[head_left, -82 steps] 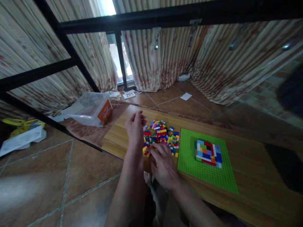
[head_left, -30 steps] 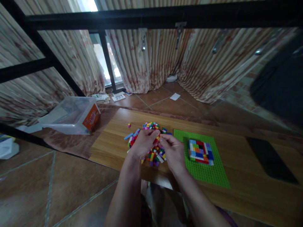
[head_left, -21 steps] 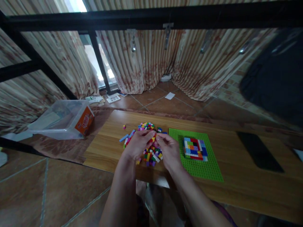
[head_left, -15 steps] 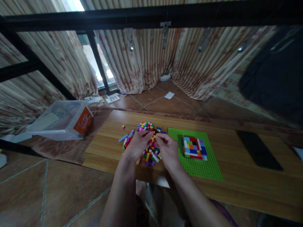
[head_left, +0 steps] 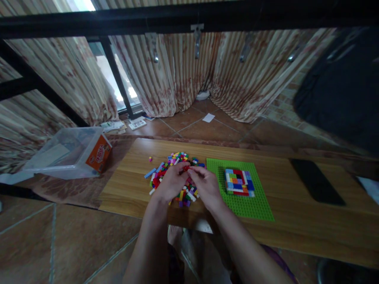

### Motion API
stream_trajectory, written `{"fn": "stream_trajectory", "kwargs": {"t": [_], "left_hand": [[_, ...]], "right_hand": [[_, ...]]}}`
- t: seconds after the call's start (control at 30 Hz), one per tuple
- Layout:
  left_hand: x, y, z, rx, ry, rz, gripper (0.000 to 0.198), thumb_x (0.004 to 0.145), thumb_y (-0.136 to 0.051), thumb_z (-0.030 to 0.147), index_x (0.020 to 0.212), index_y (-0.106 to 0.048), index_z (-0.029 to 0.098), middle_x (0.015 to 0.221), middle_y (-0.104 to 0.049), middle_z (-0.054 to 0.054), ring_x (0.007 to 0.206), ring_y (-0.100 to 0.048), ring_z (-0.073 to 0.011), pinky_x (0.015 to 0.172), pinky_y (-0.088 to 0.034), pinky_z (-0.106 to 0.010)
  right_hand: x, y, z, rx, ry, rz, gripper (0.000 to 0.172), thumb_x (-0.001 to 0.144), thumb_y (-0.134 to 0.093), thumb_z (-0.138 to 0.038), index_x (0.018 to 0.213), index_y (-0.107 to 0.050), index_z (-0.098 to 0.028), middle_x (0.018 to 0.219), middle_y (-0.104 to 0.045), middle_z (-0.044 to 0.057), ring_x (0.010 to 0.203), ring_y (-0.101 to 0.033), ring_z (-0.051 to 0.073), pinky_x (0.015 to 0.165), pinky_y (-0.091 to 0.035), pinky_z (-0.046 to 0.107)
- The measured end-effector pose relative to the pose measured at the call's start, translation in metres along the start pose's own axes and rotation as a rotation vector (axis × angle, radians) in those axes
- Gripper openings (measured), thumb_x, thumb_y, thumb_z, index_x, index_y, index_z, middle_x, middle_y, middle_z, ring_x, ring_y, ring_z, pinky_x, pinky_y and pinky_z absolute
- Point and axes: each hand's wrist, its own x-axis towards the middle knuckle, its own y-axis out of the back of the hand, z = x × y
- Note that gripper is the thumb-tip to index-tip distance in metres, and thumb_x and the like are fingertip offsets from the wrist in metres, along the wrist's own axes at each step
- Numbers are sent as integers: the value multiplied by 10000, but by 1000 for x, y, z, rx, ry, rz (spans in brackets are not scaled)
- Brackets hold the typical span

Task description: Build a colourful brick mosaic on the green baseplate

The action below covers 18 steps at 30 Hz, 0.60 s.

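Observation:
Above a pile of loose toy bricks, my left hand and my right hand meet fingertip to fingertip. Both are closed around a small red toy brick, mostly covered by the fingers. To the right of my right hand lies a green baseplate. A square, low-walled structure of multicoloured bricks sits on it, with white, red, blue and orange pieces showing.
The wooden table carries a dark flat slab at the right. One small pink and yellow brick lies apart from the pile. A clear plastic bin with an orange label stands left of the table. Black metal bars cross above.
My fingertips have drawn closer together, and a red brick now shows between them. The whole view has shifted slightly, with things appearing a little further left.

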Motion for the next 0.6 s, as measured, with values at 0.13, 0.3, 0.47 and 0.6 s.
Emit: {"fn": "stream_trajectory", "kwargs": {"t": [0.13,0.3,0.47,0.6], "left_hand": [[1,-3,-1,41,-14,-8,275,723,-595,212,978,-674,145,825,-681,-36,692,-589,-141,628,-455,-234],[4,-2,-4,101,-36,-46,224,734,-555,221,903,-687,159,742,-641,-8,629,-541,-124,578,-414,-213],[2,-4,-1,97,-41,-19,184,738,-566,273,820,-678,152,703,-604,1,614,-501,-110,563,-391,-204],[4,-6,-1,60,9,44,210,713,-568,283,818,-700,156,649,-598,5,597,-520,-121,558,-401,-217]], "right_hand": [[3,2,0,45,-54,25,282,749,-624,-442,800,-721,-182,691,-706,8,560,-595,147,531,-457,257],[4,5,-2,-159,63,58,255,814,-562,-400,796,-716,-197,693,-703,7,603,-607,158,585,-450,269],[1,6,-7,-300,162,78,220,845,-535,-332,812,-711,-204,777,-721,27,714,-630,175,679,-458,288],[-2,4,-7,-361,195,87,213,862,-518,-313,812,-698,-209,779,-706,29,717,-624,174,691,-448,293]]}}
